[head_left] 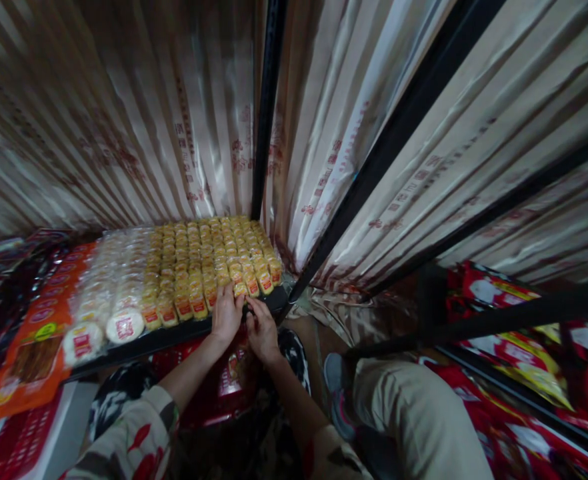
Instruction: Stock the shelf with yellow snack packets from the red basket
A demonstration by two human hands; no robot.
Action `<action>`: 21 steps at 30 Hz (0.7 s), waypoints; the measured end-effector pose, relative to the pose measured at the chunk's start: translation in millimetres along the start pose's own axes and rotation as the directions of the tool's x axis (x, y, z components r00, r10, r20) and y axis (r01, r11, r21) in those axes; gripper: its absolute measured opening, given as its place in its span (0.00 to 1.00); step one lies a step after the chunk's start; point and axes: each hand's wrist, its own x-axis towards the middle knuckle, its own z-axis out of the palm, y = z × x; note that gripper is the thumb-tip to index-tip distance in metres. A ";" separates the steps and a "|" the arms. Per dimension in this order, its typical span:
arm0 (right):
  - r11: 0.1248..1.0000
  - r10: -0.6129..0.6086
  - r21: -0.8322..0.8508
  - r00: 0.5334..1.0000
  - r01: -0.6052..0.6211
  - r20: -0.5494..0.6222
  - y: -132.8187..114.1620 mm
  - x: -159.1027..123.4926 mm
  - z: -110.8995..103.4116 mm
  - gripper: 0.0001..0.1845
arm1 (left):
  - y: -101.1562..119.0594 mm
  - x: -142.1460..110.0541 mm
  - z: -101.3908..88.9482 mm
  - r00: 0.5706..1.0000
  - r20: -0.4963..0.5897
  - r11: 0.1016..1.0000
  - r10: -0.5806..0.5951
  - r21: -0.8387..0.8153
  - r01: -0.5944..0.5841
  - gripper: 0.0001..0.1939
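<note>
Rows of small yellow wrapped snack packets with red labels fill the right part of a dark shelf. My left hand is at the front edge of these rows, its fingers closed around a small yellow packet. Close beside it is my right hand, fingers bent and pressed together with the tips at the same packet's lower edge; whether they grip it is partly hidden. To the left lie rows of white round wrapped cakes in clear film.
An orange snack bag and dark shiny packs are at the left. Black rack posts stand before a patterned curtain. Below the shelf is a red package. Another person's leg is close at right, near red bags.
</note>
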 end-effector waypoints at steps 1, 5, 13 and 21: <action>1.000 -0.007 -0.001 1.000 0.007 -0.002 -0.3 0.6 1.0 0.24 | -0.6 0.7 0.8 1.000 0.000 1.000 0.007 -0.014 -0.007 0.19; 0.998 -0.057 0.008 0.998 0.057 -0.008 -1.5 3.3 6.1 0.26 | -3.3 0.0 1.0 1.000 -0.017 0.997 0.014 -0.069 -0.015 0.22; 0.998 -0.041 -0.052 0.998 0.039 -0.042 0.9 3.7 15.4 0.27 | -18.2 -22.9 -0.3 0.997 0.020 0.992 0.070 -0.104 -0.068 0.20; 0.996 -0.029 -0.089 0.999 0.031 0.024 -0.3 5.2 23.3 0.31 | -30.6 -28.4 3.8 0.994 0.071 0.996 0.083 -0.027 -0.081 0.22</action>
